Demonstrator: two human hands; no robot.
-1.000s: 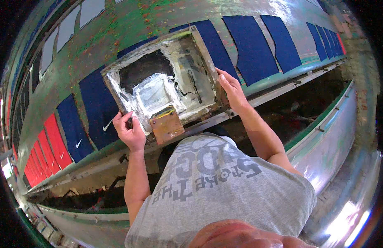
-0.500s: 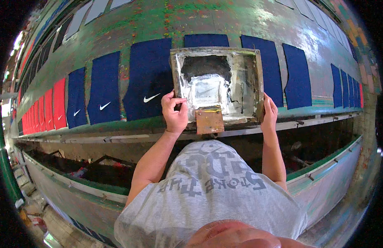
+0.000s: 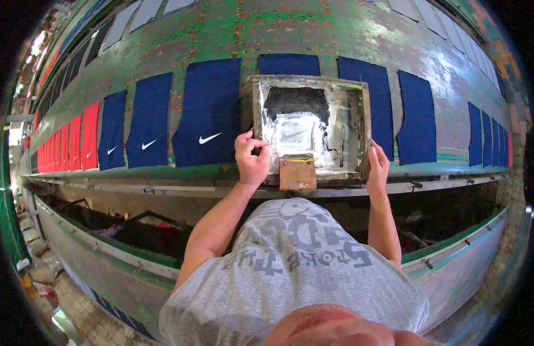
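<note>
A screen-printing frame (image 3: 310, 79), with worn wooden sides and white-smeared mesh, lies level over a navy fabric panel (image 3: 288, 64) whose far end shows beyond it. A tick-shaped curve is visible through the mesh. My left hand (image 3: 253, 160) grips the frame's near left side, thumb and forefinger curled together. On the right side, my right hand (image 3: 378, 168) holds the outer edge with its fingers pressed along it. A brown wooden plate (image 3: 297, 174) juts from the near side between my hands. Whether the frame rests fully on the panel I cannot tell.
To the left, several navy panels (image 3: 206, 109) bear a white tick mark; red panels (image 3: 90, 135) follow. Plain navy panels (image 3: 417, 118) lie to the right on the long green table (image 3: 290, 34). A metal rail (image 3: 220, 191) runs along its near edge. Grey panels line the far side.
The frame has come down closer to the table and slightly right over the navy panel, both hands still on it. The whole view has also shifted a little.
</note>
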